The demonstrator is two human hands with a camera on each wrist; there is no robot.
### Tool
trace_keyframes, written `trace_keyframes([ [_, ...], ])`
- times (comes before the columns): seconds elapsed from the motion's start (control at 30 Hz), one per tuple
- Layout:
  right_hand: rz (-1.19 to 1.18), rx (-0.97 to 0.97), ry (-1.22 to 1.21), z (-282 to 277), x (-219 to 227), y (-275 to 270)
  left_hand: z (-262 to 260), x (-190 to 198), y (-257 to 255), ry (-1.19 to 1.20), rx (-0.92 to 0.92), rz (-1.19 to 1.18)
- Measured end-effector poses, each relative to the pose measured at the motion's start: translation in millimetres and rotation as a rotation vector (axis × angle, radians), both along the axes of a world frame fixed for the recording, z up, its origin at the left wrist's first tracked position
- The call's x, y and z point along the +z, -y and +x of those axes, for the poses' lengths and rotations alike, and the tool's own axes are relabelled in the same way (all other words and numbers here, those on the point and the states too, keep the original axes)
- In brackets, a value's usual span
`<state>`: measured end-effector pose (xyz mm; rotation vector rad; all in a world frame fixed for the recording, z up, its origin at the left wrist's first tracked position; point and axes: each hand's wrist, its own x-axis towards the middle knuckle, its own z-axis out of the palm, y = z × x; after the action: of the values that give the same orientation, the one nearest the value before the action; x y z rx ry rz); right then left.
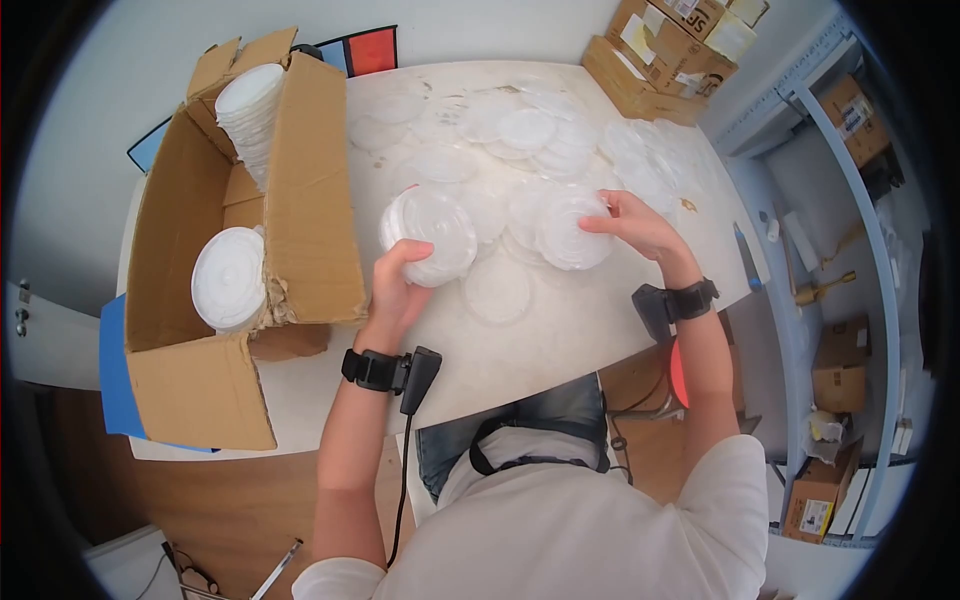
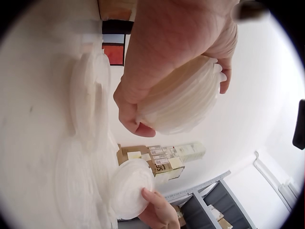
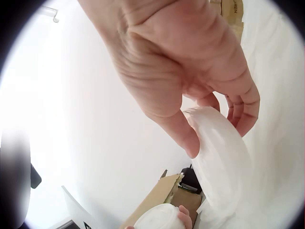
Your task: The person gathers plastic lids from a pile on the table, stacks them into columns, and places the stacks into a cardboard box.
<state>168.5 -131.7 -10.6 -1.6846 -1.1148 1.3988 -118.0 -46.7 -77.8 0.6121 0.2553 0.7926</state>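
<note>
- Above the worktop (image 1: 480, 350), the left hand (image 1: 398, 280) holds a stack of lids (image 1: 440, 240). Its grip is curled round several layers, thumb across the facing lid; this wrap probably keeps the rims lined up and stops the slippery plastic from sliding apart.
- Over the pile to its right, the right hand (image 1: 640, 228) pinches a clear lid (image 1: 572, 235) near the rim, thumb on one side and fingers on the other. Its grip is closed only to the lid's thinness; holding the edge likely leaves most of the disc free. Whether one lid or a few nested together are held, I cannot tell.
- Beneath and beyond both hands, loose lids (image 1: 498, 292) lie flat and overlapping, within easy reach.
- Left of the hands, a cardboard box (image 1: 315, 190) stands with its flaps spread, which leaves its mouth unobstructed on the left hand's side.
- Inside the box, a tall stack (image 1: 252, 110) is at the far end and another stack (image 1: 228, 280) at the near end; nesting the lids presumably saves room.
- At the back right, parcels (image 1: 660, 55) are piled beyond the loose lids.
</note>
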Motion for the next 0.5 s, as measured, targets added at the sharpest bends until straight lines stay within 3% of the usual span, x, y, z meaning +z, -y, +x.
trace_keyframes([
  [0.07,0.198,0.033,0.455,-9,-14,-13,-1,-1,-1,-0.001,0.011,-0.012],
  [0.2,0.297,0.072,0.587,-12,-37,-21,1,5,2,0.021,0.025,-0.021],
  [0.27,0.192,0.142,0.660,-17,-28,-18,3,5,2,-0.072,0.091,0.061],
  [0.4,0.192,0.153,0.435,-18,-7,-16,-2,4,2,0.001,0.012,-0.045],
  [0.5,0.135,0.044,0.298,-18,3,-40,-1,4,2,0.004,0.009,-0.043],
])
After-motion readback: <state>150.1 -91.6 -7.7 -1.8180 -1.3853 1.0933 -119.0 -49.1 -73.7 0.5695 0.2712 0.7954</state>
